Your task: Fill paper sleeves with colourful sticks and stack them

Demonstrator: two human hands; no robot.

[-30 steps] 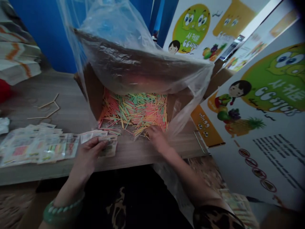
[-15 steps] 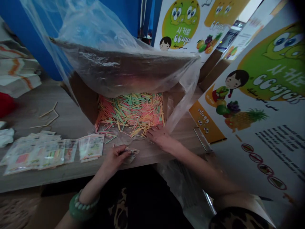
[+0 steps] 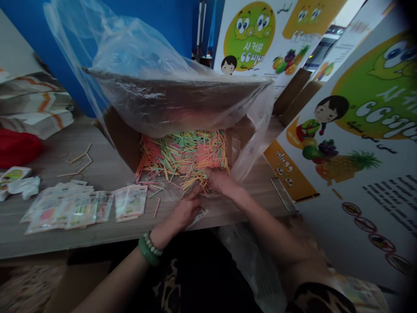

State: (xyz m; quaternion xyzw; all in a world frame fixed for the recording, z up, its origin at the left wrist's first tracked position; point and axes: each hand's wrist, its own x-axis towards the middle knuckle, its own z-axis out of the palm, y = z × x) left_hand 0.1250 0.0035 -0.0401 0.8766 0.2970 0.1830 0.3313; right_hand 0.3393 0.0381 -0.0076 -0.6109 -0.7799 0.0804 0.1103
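A heap of thin pink, yellow and green sticks fills the mouth of a cardboard box lined with clear plastic. At the heap's front right edge, my right hand has its fingers curled over some sticks. My left hand is just in front of the heap, close to my right hand. A small clear printed packet sticks out from under it, partly hidden by the fingers. One loose pink stick lies on the table to the left of that hand.
Several flat packets with sticks inside lie in overlapping rows at the left, near a crumpled white tissue and a red item. Bent yellow sticks lie behind them. Large printed cartons stand at the right.
My left hand has moved right with the packet, coming close to my right hand. My right hand's fingers have gone further into the sticks and curled. The view has shifted slightly.
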